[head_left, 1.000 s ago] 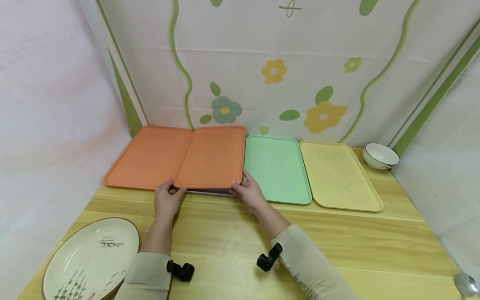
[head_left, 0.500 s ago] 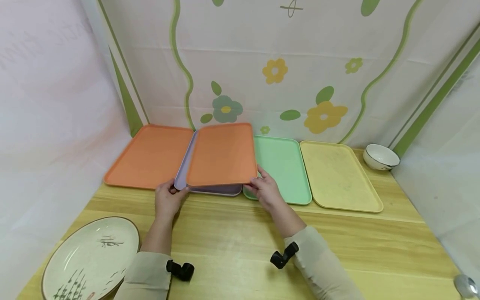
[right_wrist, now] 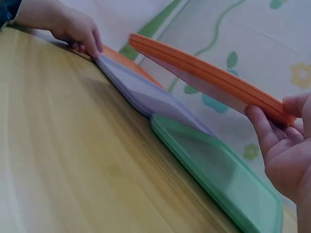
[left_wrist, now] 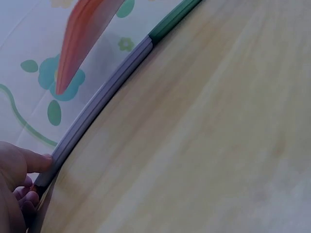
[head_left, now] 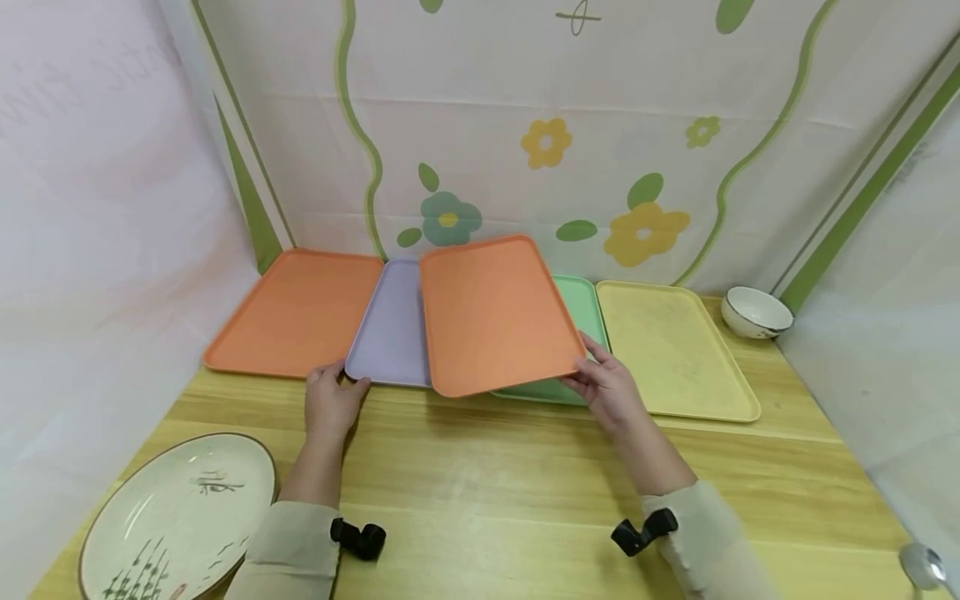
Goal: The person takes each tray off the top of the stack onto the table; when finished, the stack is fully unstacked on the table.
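Observation:
My right hand (head_left: 611, 390) grips an orange tray (head_left: 498, 321) by its near right corner, thumb above and fingers below. That tray is raised and tilted above the purple tray (head_left: 393, 333) and the green tray (head_left: 581, 304), covering parts of both. At the purple tray's near left corner, my left hand (head_left: 332, 402) pinches the rim; the left wrist view has the thumb against the purple edge (left_wrist: 99, 99) and the other fingers curled by the corner. In the right wrist view the held orange tray (right_wrist: 209, 75) is clear of the trays below.
Another orange tray (head_left: 296, 312) lies flat at the left, beside the purple one. On the right are a yellow tray (head_left: 682, 354) and a small white bowl (head_left: 757, 311). An oval plate (head_left: 183, 517) sits front left; a shiny metal piece (head_left: 922, 567) shows at the right edge.
My right hand has lifted the orange tray off the purple tray and carried it right, tilting it over the green tray. The purple tray has come into view; my left hand stays at its corner.

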`<state>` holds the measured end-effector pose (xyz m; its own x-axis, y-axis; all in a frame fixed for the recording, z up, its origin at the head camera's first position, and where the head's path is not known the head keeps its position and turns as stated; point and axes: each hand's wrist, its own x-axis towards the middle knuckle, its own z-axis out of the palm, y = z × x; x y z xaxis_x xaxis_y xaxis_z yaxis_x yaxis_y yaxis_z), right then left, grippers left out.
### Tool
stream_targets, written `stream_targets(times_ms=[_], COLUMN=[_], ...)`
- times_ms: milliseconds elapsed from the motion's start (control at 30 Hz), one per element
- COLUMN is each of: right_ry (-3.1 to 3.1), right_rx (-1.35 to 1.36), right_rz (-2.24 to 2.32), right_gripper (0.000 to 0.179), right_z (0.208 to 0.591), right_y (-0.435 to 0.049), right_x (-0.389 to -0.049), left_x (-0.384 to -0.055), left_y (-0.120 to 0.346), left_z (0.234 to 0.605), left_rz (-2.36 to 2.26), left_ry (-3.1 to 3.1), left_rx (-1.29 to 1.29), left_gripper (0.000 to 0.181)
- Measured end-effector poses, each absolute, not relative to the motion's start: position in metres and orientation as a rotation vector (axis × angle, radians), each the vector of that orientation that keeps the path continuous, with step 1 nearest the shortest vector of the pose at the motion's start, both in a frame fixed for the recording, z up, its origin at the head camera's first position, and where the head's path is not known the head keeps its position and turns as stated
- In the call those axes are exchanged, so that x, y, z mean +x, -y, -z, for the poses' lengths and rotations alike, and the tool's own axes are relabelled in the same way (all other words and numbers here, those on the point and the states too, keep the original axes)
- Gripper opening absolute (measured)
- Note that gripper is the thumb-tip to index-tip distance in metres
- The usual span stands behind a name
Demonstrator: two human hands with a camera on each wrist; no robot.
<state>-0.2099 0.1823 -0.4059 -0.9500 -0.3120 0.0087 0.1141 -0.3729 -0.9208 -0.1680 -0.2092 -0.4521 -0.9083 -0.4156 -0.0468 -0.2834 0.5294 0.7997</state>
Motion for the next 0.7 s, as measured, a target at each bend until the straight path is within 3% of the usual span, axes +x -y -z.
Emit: stream_targets(times_ms=[233,700], right_ry=[-1.467,-1.484], right_rx=[-0.405,-0.458], right_rz=[2.486,2.317], right_gripper=[0.039,0.045], right_z=[0.408,0.417], right_y=[-0.232,-0.278], right_x=[-0.205,-0.206], left_x=[-0.167,-0.166], left_y=[0.212,0.211], left_z=[0.451,0.455], left_rz=[1.33,1.321], left_ry=[2.611,2.603], left_rx=[0.615,0.6], left_gripper=[0.064,0.064])
